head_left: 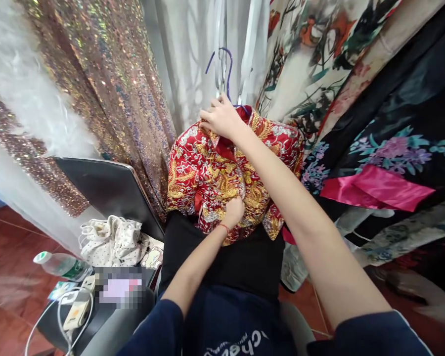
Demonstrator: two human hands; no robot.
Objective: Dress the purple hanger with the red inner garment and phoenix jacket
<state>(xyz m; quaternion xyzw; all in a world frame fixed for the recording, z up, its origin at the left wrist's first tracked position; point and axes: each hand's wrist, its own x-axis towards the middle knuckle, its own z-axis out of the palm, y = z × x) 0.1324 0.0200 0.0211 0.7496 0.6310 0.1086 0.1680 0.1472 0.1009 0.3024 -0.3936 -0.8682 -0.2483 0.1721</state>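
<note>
A red jacket (222,173) with gold and silver embroidery lies over my lap, its collar toward the curtains. It is on a purple hanger (230,69), whose hook sticks up above the collar. My right hand (222,117) reaches across to the collar, with fingers curled over its left side near the hanger's neck. Lower down, my left hand (234,211) is closed at the jacket's front opening, gripping the embroidered edge. The fingertips of my left hand are hidden from view. Black cloth (252,262) covers my lap under the jacket's hem.
To the left a black chair (107,193) bears a dotted white cloth pouch (111,240), a plastic bottle (61,264), a power strip (77,309) with a white cable, and a blurred-out item. Sequined fabric (107,89) hangs behind it. Floral garments (393,148) hang close on the right.
</note>
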